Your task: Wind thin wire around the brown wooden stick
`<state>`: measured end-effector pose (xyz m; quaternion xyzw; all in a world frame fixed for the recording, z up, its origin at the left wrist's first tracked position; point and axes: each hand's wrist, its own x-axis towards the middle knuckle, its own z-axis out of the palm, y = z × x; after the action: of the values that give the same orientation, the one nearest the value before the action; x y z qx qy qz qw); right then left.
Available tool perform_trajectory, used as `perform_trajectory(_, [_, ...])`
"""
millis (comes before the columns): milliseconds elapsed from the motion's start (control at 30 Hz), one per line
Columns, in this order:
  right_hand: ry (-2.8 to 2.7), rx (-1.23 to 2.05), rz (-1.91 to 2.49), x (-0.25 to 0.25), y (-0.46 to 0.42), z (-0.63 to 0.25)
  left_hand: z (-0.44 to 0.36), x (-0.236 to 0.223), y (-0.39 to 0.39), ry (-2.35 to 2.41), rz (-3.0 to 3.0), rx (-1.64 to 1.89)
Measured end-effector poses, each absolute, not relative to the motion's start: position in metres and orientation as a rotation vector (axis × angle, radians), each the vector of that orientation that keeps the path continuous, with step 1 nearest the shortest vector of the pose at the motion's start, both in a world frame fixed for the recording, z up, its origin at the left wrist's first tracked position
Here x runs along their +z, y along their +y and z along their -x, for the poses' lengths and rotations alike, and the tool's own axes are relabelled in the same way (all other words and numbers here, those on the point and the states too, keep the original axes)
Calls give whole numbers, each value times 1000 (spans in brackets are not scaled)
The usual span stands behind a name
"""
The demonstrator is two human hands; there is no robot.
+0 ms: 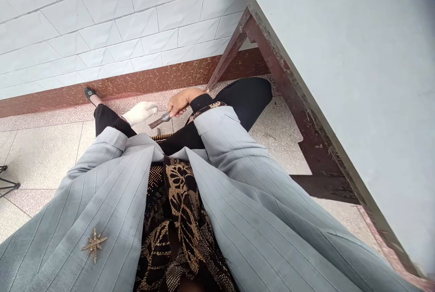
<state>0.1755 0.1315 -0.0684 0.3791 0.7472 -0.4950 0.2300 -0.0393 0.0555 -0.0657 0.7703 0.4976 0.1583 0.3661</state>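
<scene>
I look down over my grey pinstriped jacket at my lap. My right hand (pixel 181 100) is bare and closed around the handle of a small metal tool (pixel 159 121), which points left. My left hand (pixel 140 112) wears a white cotton glove and sits just left of the tool's tip, fingers curled together; what it holds, if anything, is hidden. Both hands rest above my black trousers (pixel 248 97).
A grey-topped table (pixel 356 56) with a worn dark-red wooden frame (pixel 288 88) fills the right side. A white tiled wall (pixel 102 20) with a brown skirting band stands ahead. My foot in a black shoe (pixel 89 93) rests on the speckled floor. A black metal leg (pixel 7 183) shows at left.
</scene>
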Motion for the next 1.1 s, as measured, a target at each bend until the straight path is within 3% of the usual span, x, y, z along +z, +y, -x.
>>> perform_trajectory(133, [2183,-1910,-807,-56,131,-190,43,-72,55,1247,-1668,646])
perform_trajectory(233, [2394,-2314,-1089,-51,133,-198,45,-80,51,1155,-1518,738])
perform_trajectory(333, [2415,-2433,-1432,-55,136,-196,45,-85,48,1146,-1503,682])
perform_trajectory(667, [2398,-1876,-1708,-73,149,-187,39,-81,45,1277,-1623,554])
perform_trajectory(933, [2444,-1145,-1651,-68,138,-173,39,-85,49,1309,-1848,465])
perform_trajectory(1100, [2180,-1304,-1287,-79,142,-176,43,-75,56,1313,-1991,410])
